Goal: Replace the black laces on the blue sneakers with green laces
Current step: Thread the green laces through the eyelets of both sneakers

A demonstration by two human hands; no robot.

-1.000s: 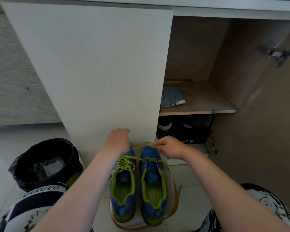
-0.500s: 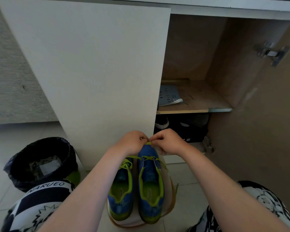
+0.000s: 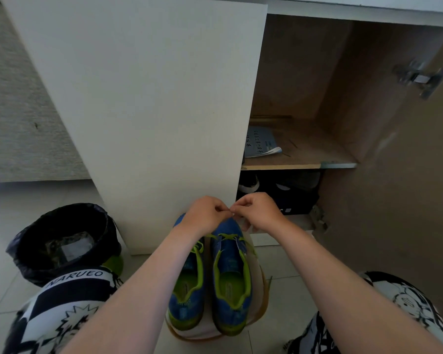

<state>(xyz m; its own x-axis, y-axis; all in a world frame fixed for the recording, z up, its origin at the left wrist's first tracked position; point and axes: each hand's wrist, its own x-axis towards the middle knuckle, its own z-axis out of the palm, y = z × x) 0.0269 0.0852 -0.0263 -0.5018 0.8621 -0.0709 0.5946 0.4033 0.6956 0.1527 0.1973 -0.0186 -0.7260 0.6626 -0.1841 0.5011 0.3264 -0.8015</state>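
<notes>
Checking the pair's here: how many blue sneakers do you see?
2. The left sneaker lies partly under the left forearm; the right sneaker sits beside it. More may hide inside the cabinet.

A second ago my left hand (image 3: 205,216) sat over the toe of the left sneaker (image 3: 187,290), apart from my right hand (image 3: 260,213). It has since crossed over, and the two now meet fingertip to fingertip above the toe of the right sneaker (image 3: 230,272). The green lace (image 3: 226,236) strand that ran slack between them is gone into the pinch. My left forearm now covers most of the left sneaker's lacing.
</notes>
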